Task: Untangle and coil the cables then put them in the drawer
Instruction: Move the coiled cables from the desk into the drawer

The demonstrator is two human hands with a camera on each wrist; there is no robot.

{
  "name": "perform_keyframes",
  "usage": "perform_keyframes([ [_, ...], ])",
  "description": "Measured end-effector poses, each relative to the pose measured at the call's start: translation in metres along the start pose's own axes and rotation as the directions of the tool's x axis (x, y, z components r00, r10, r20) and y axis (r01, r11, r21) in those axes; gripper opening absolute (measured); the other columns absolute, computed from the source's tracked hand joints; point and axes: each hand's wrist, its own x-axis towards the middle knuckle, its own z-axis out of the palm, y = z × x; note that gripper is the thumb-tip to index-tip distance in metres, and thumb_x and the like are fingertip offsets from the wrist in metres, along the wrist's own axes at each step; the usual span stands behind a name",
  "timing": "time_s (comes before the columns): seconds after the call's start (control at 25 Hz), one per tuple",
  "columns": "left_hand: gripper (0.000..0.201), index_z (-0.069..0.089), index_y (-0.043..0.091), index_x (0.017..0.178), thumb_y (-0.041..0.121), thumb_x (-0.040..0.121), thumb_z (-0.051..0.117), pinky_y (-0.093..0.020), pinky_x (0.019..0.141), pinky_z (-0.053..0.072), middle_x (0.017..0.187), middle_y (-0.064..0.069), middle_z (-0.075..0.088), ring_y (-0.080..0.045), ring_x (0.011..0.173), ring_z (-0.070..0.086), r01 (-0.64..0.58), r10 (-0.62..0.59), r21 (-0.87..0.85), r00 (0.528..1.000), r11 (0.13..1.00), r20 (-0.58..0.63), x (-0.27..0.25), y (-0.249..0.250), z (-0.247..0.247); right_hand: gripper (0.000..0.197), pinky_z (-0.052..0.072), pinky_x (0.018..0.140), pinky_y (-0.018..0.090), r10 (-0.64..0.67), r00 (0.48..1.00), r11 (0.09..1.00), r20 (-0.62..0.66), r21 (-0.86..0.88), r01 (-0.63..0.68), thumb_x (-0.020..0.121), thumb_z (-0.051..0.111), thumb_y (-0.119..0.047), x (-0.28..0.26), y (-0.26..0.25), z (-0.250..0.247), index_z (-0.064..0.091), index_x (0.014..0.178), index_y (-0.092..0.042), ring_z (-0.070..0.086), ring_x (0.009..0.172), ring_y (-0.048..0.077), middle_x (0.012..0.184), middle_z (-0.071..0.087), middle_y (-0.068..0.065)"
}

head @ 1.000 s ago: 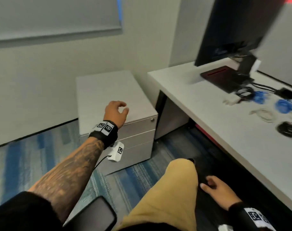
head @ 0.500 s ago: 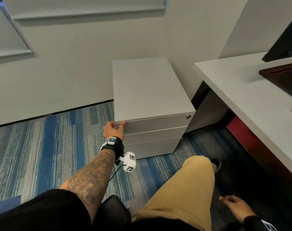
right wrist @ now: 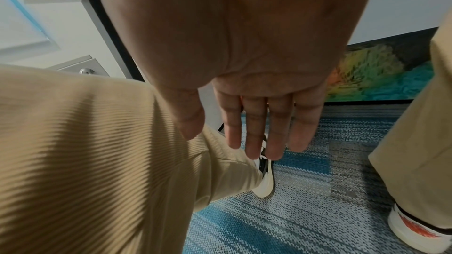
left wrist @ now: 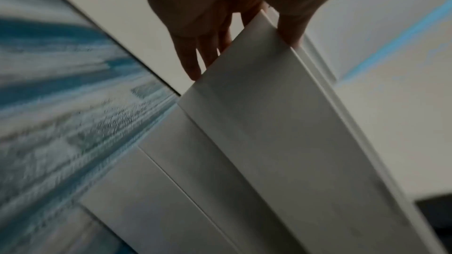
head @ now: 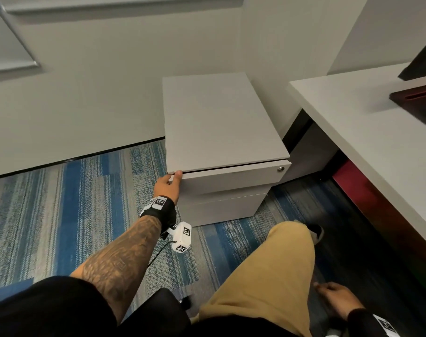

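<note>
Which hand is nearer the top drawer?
Left. The left hand grips the top drawer at its left corner; the right hand hangs open beside the knee, well away.

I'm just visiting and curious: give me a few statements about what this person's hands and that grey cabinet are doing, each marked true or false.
1. The left hand grips the left end of the top drawer. True.
2. The right hand holds a cable. False: it is empty, fingers straight.
3. The top drawer stands slightly open. True.
4. Coiled cables lie on the cabinet. False: its top is bare.
</note>
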Motion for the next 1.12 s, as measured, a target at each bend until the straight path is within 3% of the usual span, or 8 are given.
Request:
perform_keyframes([
  [0.2, 0.042, 0.067, 0.012, 0.114, 0.049, 0.096, 0.055, -0.028, 0.083, 0.041, 0.100, -0.008, 0.063, -0.026, 0.096, 0.059, -0.027, 0.027, 0.012, 0.999, 1.000, -0.028, -0.010, 0.008, 0.004, 0.037, 0.047, 0.091, 0.034, -0.051, 0.999, 0.998, 0.017, 0.041, 0.051, 0.094, 0.066, -0.044, 0.013, 0.010, 0.006, 0.072, 0.107, -0.010, 0.062, 0.101, 0.026, 0.105, 0.068, 0.008],
  [0.4, 0.047, 0.067, 0.012, 0.109, 0.054, 0.095, 0.053, -0.031, 0.088, 0.043, 0.099, -0.005, 0.062, -0.024, 0.095, 0.056, -0.038, 0.040, 0.056, 0.999, 0.998, -0.035, -0.010, 0.008, 0.004, 0.036, 0.047, 0.087, 0.037, -0.059, 0.998, 0.996, 0.024, 0.067, 0.058, 0.093, 0.066, -0.044, 0.024, 0.017, 0.012, 0.072, 0.101, -0.010, 0.058, 0.090, 0.024, 0.097, 0.066, 0.008],
  [0.56, 0.042, 0.060, 0.012, 0.075, 0.048, 0.096, 0.053, -0.040, 0.081, 0.052, 0.075, -0.011, 0.058, -0.026, 0.075, 0.055, -0.004, 0.006, 0.230, 1.000, 0.973, -0.006, -0.016, -0.001, -0.002, 0.046, 0.044, 0.086, 0.034, -0.068, 0.998, 0.989, -0.011, 0.131, 0.069, 0.089, 0.070, -0.048, 0.031, 0.024, 0.014, 0.071, 0.108, -0.005, 0.056, 0.090, 0.023, 0.093, 0.061, 0.004],
  [0.6, 0.042, 0.059, 0.013, 0.071, 0.046, 0.096, 0.053, -0.041, 0.080, 0.053, 0.073, -0.011, 0.058, -0.027, 0.074, 0.058, -0.039, 0.018, 0.370, 0.998, 0.928, 0.061, -0.022, 0.003, -0.010, 0.047, 0.044, 0.089, 0.034, -0.072, 0.997, 0.987, -0.009, 0.143, 0.073, 0.089, 0.069, -0.049, 0.030, 0.025, 0.013, 0.071, 0.109, -0.006, 0.058, 0.094, 0.024, 0.097, 0.061, 0.005],
  [0.72, 0.047, 0.065, 0.012, 0.075, 0.052, 0.096, 0.051, -0.034, 0.079, 0.054, 0.080, -0.008, 0.066, -0.029, 0.082, 0.065, -0.298, 0.065, 0.779, 0.947, 0.552, 0.316, -0.035, 0.055, -0.013, 0.047, 0.041, 0.087, 0.032, -0.059, 0.998, 0.981, -0.003, 0.186, 0.059, 0.088, 0.068, -0.054, 0.029, 0.030, 0.013, 0.067, 0.113, -0.014, 0.056, 0.101, 0.022, 0.106, 0.056, 0.003],
  [0.88, 0.041, 0.059, 0.017, 0.070, 0.054, 0.088, 0.062, -0.031, 0.072, 0.048, 0.070, 0.000, 0.061, -0.023, 0.074, 0.059, -0.681, 0.195, 0.535, 0.691, 0.500, 0.696, -0.089, 0.155, 0.077, 0.034, 0.035, 0.063, 0.023, -0.093, 0.996, 0.976, 0.006, 0.200, 0.090, 0.090, 0.066, -0.052, 0.022, 0.031, 0.014, 0.064, 0.098, -0.019, 0.052, 0.081, 0.013, 0.097, 0.054, -0.002],
  [0.96, 0.034, 0.065, 0.018, 0.079, 0.052, 0.084, 0.068, -0.028, 0.068, 0.050, 0.075, 0.001, 0.065, -0.018, 0.071, 0.061, -0.769, 0.089, 0.439, 0.534, 0.465, 0.841, -0.130, 0.171, 0.143, 0.035, 0.035, 0.061, 0.023, -0.107, 0.994, 0.969, -0.011, 0.223, 0.107, 0.092, 0.065, -0.051, 0.012, 0.031, 0.009, 0.064, 0.094, -0.016, 0.053, 0.080, 0.014, 0.097, 0.058, 0.000],
  [1.12, 0.023, 0.062, 0.016, 0.068, 0.034, 0.080, 0.067, -0.019, 0.047, 0.038, 0.065, -0.004, 0.060, -0.022, 0.053, 0.051, -0.933, -0.079, 0.340, 0.333, 0.117, 0.940, -0.187, 0.147, 0.227, 0.031, 0.039, 0.066, 0.027, -0.094, 0.994, 0.944, -0.049, 0.312, 0.105, 0.097, 0.061, -0.042, -0.013, 0.040, -0.002, 0.067, 0.088, -0.012, 0.059, 0.080, 0.020, 0.089, 0.066, 0.007],
])
